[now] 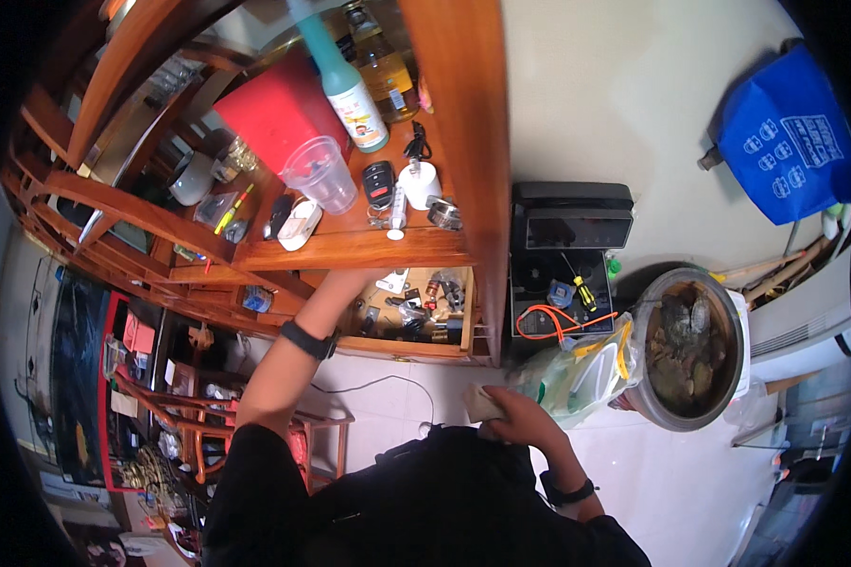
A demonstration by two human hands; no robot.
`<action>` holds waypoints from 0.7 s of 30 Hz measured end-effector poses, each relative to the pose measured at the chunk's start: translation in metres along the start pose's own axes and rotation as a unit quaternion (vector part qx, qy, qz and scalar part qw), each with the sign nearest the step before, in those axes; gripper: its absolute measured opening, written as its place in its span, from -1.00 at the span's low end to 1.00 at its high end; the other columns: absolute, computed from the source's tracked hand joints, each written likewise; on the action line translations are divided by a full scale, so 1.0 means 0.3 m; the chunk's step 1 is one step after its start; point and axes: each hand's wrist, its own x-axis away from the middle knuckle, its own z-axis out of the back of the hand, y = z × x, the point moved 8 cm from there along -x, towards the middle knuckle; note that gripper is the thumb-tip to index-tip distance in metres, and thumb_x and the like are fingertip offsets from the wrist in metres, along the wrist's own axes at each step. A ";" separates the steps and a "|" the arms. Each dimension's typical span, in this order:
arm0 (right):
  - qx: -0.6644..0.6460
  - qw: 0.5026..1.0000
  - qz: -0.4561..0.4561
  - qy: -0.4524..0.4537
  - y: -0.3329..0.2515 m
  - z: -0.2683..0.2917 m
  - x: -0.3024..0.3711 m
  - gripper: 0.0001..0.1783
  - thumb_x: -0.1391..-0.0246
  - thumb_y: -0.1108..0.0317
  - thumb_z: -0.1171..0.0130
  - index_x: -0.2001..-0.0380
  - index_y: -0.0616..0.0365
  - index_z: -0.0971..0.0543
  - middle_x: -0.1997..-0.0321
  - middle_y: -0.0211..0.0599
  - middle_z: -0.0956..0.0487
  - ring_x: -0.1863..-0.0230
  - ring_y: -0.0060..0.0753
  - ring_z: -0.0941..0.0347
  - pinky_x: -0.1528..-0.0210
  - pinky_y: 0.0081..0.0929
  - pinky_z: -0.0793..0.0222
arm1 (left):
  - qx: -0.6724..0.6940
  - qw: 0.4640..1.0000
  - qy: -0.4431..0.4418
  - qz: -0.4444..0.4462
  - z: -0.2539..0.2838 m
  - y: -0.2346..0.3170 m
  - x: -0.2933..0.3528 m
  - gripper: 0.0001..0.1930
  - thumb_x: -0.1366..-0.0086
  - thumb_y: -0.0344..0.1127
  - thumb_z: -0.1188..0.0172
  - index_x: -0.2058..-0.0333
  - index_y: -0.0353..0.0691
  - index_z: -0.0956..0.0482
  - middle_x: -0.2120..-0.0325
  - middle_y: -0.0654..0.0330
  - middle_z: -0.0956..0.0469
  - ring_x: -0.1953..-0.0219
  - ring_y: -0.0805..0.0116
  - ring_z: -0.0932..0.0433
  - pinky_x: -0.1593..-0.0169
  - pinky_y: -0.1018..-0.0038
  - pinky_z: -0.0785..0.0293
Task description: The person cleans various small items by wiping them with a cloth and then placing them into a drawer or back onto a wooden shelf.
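My left arm stretches forward under the shelf edge, and my left hand (355, 281) reaches over the open drawer (397, 350). Its fingers are mostly hidden by the shelf board, so their grip does not show. In the drawer lies a jumble of small hardware (407, 312), with a white piece (393, 280) right beside the hand. Close to my body, above the floor, my right hand (522, 418) is closed around a small beige, block-like item (482, 403); its exact kind cannot be made out.
On the wooden shelf (350, 248) stand a clear plastic cup (321, 177), a teal bottle (348, 99), a car key (379, 184) and a syringe (397, 213). Right of the cabinet are a black appliance (572, 217), a yellow screwdriver (585, 295), a plastic bag (572, 387) and a large round pot (638, 378).
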 end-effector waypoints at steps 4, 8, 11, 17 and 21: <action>-0.080 0.992 0.044 -0.087 -0.134 0.004 -0.038 -0.35 0.05 0.31 -0.19 -0.15 0.25 -0.33 -0.03 0.03 -0.47 -0.10 0.00 -0.39 -0.17 -0.27 -0.27 | 0.239 0.957 -0.115 0.120 0.129 0.062 0.186 -0.84 -0.14 -0.41 -0.19 0.30 -0.33 -0.55 0.42 0.05 -0.59 0.37 0.19 -0.57 0.29 0.37 -0.47; -0.160 0.982 0.084 -0.064 -0.287 0.029 -0.066 -0.40 -0.11 0.30 -0.11 -0.19 0.29 -0.29 -0.17 0.03 -0.37 -0.16 -0.07 -0.35 -0.20 -0.31 -0.22 | 0.466 0.841 -0.129 0.243 0.281 0.179 0.437 -0.92 -0.14 -0.50 -0.26 0.40 -0.30 -0.54 0.43 0.28 -0.53 0.33 0.54 -0.46 0.25 0.55 -0.38; -0.371 0.923 0.061 -0.087 -0.327 -0.008 -0.095 -0.39 -0.19 0.35 0.01 -0.28 0.30 -0.16 -0.25 -0.05 -0.29 -0.25 -0.20 -0.23 -0.29 -0.35 -0.09 | 0.548 0.819 -0.053 0.161 0.316 0.255 0.589 -0.89 -0.13 -0.48 -0.30 0.36 -0.26 -0.56 0.28 0.19 -0.53 0.25 0.41 -0.50 0.20 0.52 -0.40; -0.301 0.945 0.020 -0.126 -0.454 -0.120 -0.196 -0.35 -0.21 0.33 0.04 -0.31 0.30 -0.07 -0.32 -0.13 -0.20 -0.34 -0.29 -0.08 -0.37 -0.35 0.09 | 0.529 0.832 0.064 0.155 0.340 0.323 0.668 -0.84 -0.08 -0.50 -0.32 0.34 -0.27 -0.56 0.24 0.12 -0.53 0.14 0.24 -0.53 0.04 0.41 -0.40; -0.349 0.925 0.049 -0.141 -0.493 -0.184 -0.220 -0.36 -0.22 0.31 0.02 -0.29 0.30 -0.10 -0.31 -0.13 -0.21 -0.33 -0.27 -0.08 -0.37 -0.34 0.10 | 0.570 0.784 0.085 0.230 0.315 0.246 0.782 -0.88 -0.10 -0.50 -0.32 0.37 -0.30 -0.56 0.33 0.16 -0.55 0.19 0.33 -0.53 0.07 0.46 -0.40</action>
